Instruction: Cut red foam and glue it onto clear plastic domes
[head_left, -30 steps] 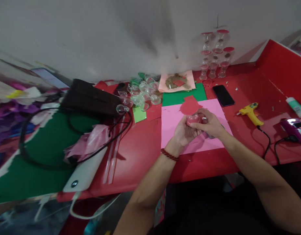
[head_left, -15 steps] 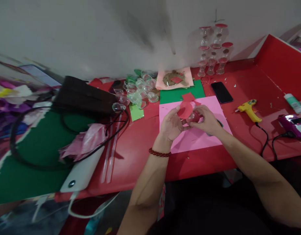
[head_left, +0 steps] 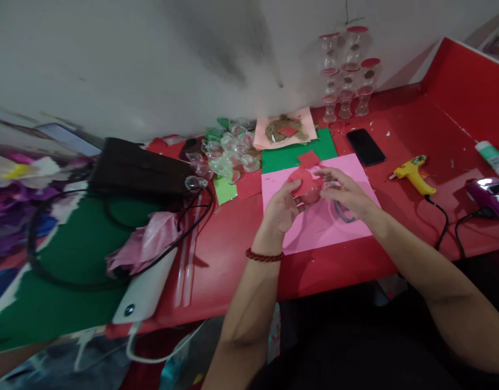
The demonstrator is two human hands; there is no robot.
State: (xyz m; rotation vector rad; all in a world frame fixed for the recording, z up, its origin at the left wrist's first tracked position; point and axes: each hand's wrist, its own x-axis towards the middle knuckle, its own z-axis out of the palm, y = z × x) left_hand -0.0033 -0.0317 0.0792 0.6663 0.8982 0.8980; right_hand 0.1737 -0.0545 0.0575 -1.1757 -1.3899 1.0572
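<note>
My left hand (head_left: 282, 208) is closed around a clear plastic cup piece with a red paper disc (head_left: 302, 183) on it, above the pink sheet (head_left: 322, 238). Just to its right is my right hand (head_left: 347, 196), fingers stretched out and apart, fingertips close to the piece; whether they touch it is hard to tell. Under the right hand, a dark curved handle (head_left: 343, 215) lies partly hidden on the sheet. A red paper square (head_left: 308, 158) rests beyond my hands.
Clear plastic cups (head_left: 233, 149) are heaped at the back. Stacked hourglass shapes (head_left: 347, 78) stand by the wall. To the right lie a phone (head_left: 366, 146), a yellow glue gun (head_left: 415, 174) with its cord and a bottle (head_left: 492, 157). A black cable (head_left: 34, 249) loops at left.
My right hand has let go of the plastic piece and opened, its fingers now stretched out. My left hand keeps the piece and has tilted the red disc. The view has shifted slightly.
</note>
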